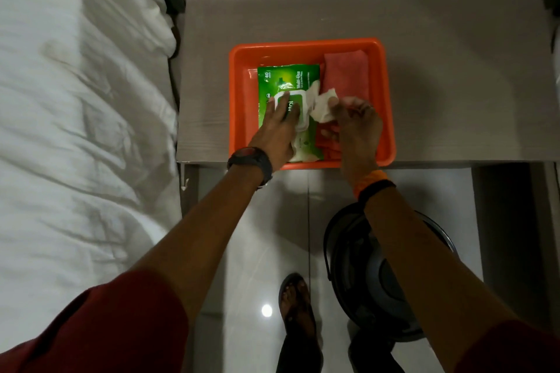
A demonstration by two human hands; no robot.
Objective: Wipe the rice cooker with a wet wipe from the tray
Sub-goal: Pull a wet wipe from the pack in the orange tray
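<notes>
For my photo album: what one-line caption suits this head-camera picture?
Left hand steadies the green pack in an orange tray while the right hand pulls a wet wipe.

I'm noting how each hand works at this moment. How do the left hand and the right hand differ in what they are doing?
The left hand lies flat, palm down, pressing on the green wipe pack; the right hand is curled, its grip pinching a white wet wipe. The left wrist wears a dark watch, the right an orange and a black band. Both are over the orange tray.
</notes>
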